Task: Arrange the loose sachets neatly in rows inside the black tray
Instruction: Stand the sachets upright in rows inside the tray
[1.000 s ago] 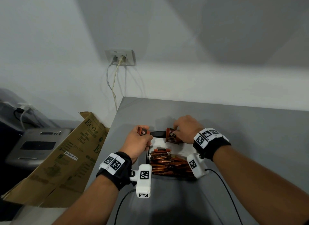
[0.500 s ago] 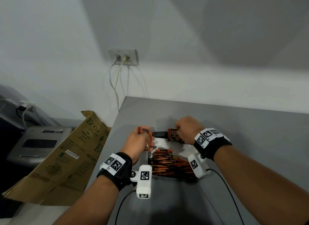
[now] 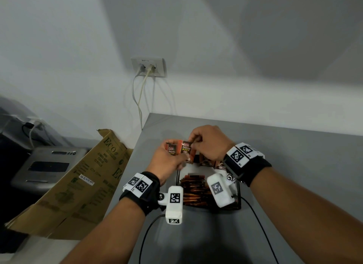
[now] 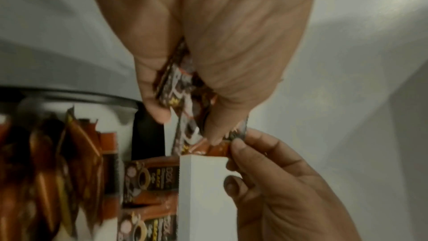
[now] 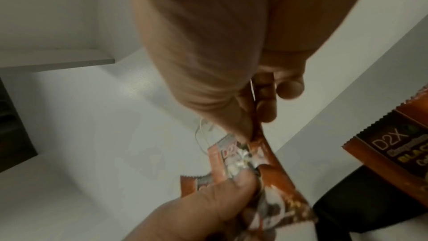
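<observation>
My left hand (image 3: 174,157) grips a small bunch of orange-and-black sachets (image 3: 177,150) just above the far left corner of the black tray (image 3: 238,197). My right hand (image 3: 193,144) pinches the top edge of one sachet in that bunch (image 3: 186,147) between thumb and forefinger. The left wrist view shows the left hand (image 4: 185,116) clasping the sachets (image 4: 183,87) while the right hand (image 4: 234,142) nips a sachet end. In the right wrist view the right hand (image 5: 251,133) pinches a sachet (image 5: 271,175) held by the left hand (image 5: 220,199). Rows of sachets (image 3: 193,191) fill the tray.
The tray sits on a grey table (image 3: 294,175) near its left edge. A flattened cardboard box (image 3: 78,185) leans beside the table on the left, with a grey machine (image 3: 47,165) behind it. A wall socket with two cables (image 3: 148,67) is on the wall behind.
Both hands rose off the tray's far end and came together. The right hand left the sachets standing in the tray and now pinches one held by the left hand.
</observation>
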`<state>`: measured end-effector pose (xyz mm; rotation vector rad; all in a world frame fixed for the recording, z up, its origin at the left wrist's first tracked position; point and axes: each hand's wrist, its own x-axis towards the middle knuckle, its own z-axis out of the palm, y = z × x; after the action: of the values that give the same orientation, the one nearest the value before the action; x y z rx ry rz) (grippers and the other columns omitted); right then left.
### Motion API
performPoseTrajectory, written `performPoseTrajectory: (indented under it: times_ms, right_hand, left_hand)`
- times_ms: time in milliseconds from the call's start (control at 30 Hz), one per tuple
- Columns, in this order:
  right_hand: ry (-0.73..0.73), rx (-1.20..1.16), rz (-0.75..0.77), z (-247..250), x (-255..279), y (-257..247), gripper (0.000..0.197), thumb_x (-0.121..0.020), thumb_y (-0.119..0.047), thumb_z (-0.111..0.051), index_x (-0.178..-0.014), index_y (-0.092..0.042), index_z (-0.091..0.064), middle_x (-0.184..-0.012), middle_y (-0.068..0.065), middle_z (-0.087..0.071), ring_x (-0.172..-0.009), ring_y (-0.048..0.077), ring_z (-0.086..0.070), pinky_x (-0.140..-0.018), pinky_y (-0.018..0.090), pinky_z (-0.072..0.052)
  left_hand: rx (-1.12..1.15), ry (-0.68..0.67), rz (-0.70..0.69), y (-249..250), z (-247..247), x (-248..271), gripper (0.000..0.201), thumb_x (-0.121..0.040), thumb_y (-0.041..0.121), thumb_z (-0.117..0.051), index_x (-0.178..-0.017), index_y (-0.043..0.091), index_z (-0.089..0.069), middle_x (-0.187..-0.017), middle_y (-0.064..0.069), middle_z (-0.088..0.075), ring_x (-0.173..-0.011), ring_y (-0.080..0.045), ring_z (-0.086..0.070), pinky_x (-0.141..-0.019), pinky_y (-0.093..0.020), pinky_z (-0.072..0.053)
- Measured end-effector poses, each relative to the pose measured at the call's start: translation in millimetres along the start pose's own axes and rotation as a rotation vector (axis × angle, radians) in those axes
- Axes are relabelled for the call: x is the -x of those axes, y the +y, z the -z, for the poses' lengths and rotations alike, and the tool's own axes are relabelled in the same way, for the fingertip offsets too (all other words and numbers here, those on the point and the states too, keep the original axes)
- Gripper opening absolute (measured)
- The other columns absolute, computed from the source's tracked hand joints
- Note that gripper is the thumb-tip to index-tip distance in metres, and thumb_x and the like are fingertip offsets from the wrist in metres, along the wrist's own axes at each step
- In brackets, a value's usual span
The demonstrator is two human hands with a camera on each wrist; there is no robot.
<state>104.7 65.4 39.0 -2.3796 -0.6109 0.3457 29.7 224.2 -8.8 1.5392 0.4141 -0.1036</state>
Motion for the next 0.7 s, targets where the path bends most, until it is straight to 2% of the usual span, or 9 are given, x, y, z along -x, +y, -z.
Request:
performPoseTrajectory:
  times_ms: [67, 133, 233, 400, 700]
  right_hand:
    - [-0.008, 0.064, -0.038, -1, -5, 2, 0.017, -0.088, -0.007, -0.062, -0.090, -0.019, -0.074, -0.081, -0.006, -0.074, -0.071, 0.003, -0.067, -0.071, 0.023, -0.058]
    - [-0.066, 0.139, -0.062, -7, -8, 4, 0.018, -0.089, -0.007, -0.060, -0.089, -0.020, -0.073, -0.087, -0.002, -0.073, -0.075, 0.009, -0.068, -0.073, 0.029, -0.059]
    - [-0.129, 0.240, -0.090, -19, -12, 6, 0.019, -0.089, -0.008, -0.059, -0.089, -0.022, -0.071, -0.098, 0.002, -0.071, -0.084, 0.019, -0.067, -0.076, 0.035, -0.059]
    - [-0.176, 0.336, -0.111, -30, -16, 9, 0.019, -0.087, -0.007, -0.059, -0.093, -0.020, -0.071, -0.103, 0.007, -0.068, -0.087, 0.026, -0.065, -0.078, 0.034, -0.056]
    - [-0.158, 0.362, -0.111, -39, -15, 13, 0.015, -0.090, -0.009, -0.059, -0.097, -0.016, -0.071, -0.103, 0.010, -0.068, -0.089, 0.028, -0.065, -0.081, 0.039, -0.058]
  left_hand:
    - [-0.045, 0.143, 0.013, -4, 10, -4, 0.036, -0.086, 0.010, -0.073, -0.115, 0.022, -0.055, -0.104, -0.009, -0.064, -0.079, -0.019, -0.061, -0.064, -0.032, -0.052]
    - [-0.021, 0.211, 0.036, -8, 19, -6, 0.029, -0.091, 0.009, -0.066, -0.113, 0.023, -0.055, -0.102, -0.007, -0.061, -0.076, -0.017, -0.057, -0.065, -0.032, -0.051]
    - [-0.014, 0.218, 0.050, -12, 28, -5, 0.027, -0.092, 0.005, -0.061, -0.113, 0.021, -0.055, -0.099, -0.006, -0.060, -0.074, -0.017, -0.057, -0.065, -0.032, -0.050]
    - [-0.013, 0.188, 0.066, -14, 32, -1, 0.029, -0.092, 0.003, -0.060, -0.116, 0.019, -0.056, -0.092, -0.006, -0.059, -0.074, -0.018, -0.056, -0.069, -0.035, -0.050]
    - [0.005, 0.171, 0.064, -14, 30, -1, 0.027, -0.093, 0.002, -0.059, -0.115, 0.017, -0.055, -0.090, -0.007, -0.060, -0.070, -0.017, -0.055, -0.066, -0.033, -0.049]
